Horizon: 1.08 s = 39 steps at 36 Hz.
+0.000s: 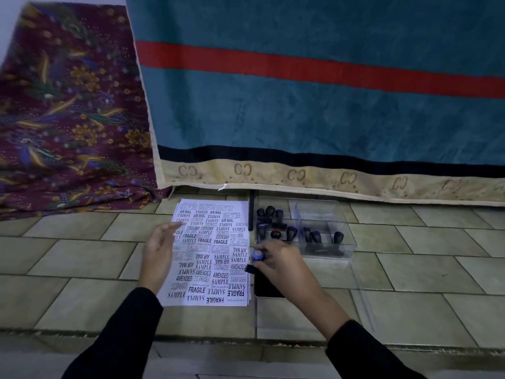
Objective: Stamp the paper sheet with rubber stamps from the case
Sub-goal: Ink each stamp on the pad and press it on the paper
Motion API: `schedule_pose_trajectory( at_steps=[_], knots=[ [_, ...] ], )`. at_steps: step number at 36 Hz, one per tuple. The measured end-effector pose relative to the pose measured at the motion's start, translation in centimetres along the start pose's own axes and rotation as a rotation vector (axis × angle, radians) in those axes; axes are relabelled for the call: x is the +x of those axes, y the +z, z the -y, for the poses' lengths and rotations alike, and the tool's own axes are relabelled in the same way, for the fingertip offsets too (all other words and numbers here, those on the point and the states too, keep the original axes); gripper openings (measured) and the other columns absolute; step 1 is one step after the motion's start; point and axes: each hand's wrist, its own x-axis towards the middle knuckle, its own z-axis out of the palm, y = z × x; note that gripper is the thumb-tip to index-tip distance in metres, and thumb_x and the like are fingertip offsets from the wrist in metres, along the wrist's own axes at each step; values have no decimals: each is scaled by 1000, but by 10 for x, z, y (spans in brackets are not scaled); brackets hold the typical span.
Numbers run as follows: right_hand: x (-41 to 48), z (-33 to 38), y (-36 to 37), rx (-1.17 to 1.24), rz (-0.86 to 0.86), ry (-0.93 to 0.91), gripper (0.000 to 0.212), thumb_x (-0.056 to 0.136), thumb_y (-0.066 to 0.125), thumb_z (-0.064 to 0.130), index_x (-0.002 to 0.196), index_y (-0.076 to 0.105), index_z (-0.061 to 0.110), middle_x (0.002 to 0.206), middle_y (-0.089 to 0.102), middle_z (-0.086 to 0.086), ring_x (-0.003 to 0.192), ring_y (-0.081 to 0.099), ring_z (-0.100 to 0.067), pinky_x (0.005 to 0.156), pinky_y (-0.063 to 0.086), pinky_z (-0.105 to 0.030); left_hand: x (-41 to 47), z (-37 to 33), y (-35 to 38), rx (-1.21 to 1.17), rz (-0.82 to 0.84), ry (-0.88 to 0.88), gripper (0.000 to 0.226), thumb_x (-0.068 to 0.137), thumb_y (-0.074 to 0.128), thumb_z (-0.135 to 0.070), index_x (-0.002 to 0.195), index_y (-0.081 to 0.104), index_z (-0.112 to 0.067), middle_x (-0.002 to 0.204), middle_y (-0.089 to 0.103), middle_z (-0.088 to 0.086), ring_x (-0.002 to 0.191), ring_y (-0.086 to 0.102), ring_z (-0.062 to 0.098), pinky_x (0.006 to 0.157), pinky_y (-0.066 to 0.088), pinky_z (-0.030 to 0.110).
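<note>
A white paper sheet (210, 253), crowded with black stamped words, lies on the tiled floor. My left hand (159, 248) rests flat on its left edge, fingers straight. My right hand (281, 265) grips a black rubber stamp (257, 257) with a blue top, held at the sheet's right edge above a black ink pad (266, 285). To the right stands a clear plastic case (328, 231) with several black-handled stamps (289, 232) upright in its compartments.
The case's clear lid (355, 296) lies open on the tiles in front of it. A teal blanket (314, 105) with a red stripe hangs behind, and a maroon patterned cloth (68, 110) lies at the left. A floor step edge (191, 337) runs close to me.
</note>
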Motion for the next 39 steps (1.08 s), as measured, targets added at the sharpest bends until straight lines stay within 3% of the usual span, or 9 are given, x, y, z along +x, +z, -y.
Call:
schedule_pose_trajectory(
  at_steps=[3, 6, 9, 12, 19, 36, 39],
  knots=[
    [22, 23, 21, 85, 16, -67, 26, 83, 68, 11, 109, 64, 10, 104, 65, -6, 82, 66, -8, 81, 50, -8, 9, 27, -35, 303, -21, 3, 33, 99, 45, -13, 100, 61, -43, 110, 69, 1, 97, 66, 24, 85, 52, 45],
    [47, 46, 48, 146, 58, -129, 20, 83, 68, 11, 103, 65, 7, 100, 66, -10, 88, 65, -18, 86, 55, -30, 13, 46, -57, 723, -31, 135, 29, 91, 53, -2, 111, 66, -19, 123, 64, 10, 112, 59, 31, 96, 45, 50],
    [68, 66, 75, 175, 101, -123, 20, 82, 67, 9, 102, 65, 5, 101, 66, -12, 92, 62, -22, 87, 52, -33, 9, 55, -62, 908, 4, 138, 38, 86, 52, 4, 117, 65, -14, 136, 56, 11, 129, 48, 28, 103, 33, 51],
    [84, 81, 97, 187, 153, -117, 19, 81, 65, 6, 100, 66, 4, 101, 66, -13, 93, 61, -24, 82, 49, -30, 4, 55, -61, 945, 11, 114, 40, 91, 50, -2, 124, 62, -21, 146, 48, 8, 139, 38, 23, 110, 22, 49],
    [99, 92, 121, 170, 263, -111, 17, 81, 63, 0, 98, 65, -1, 99, 64, -19, 91, 60, -31, 78, 50, -37, 5, 54, -59, 954, 9, 95, 31, 101, 43, -21, 127, 60, -26, 148, 45, 7, 140, 35, 23, 113, 16, 50],
    [103, 91, 138, 106, 324, -121, 16, 81, 64, -2, 96, 65, 0, 100, 64, -20, 90, 61, -33, 74, 49, -33, 5, 50, -57, 963, 1, 85, 36, 96, 46, -8, 126, 61, -20, 148, 45, 7, 140, 35, 22, 113, 17, 48],
    [100, 92, 138, 71, 343, -159, 12, 79, 64, -4, 90, 64, -2, 97, 62, -21, 87, 61, -33, 67, 47, -29, 4, 50, -57, 966, -10, 81, 33, 96, 48, -9, 124, 62, -17, 148, 46, 8, 140, 36, 23, 112, 16, 47]
  ],
)
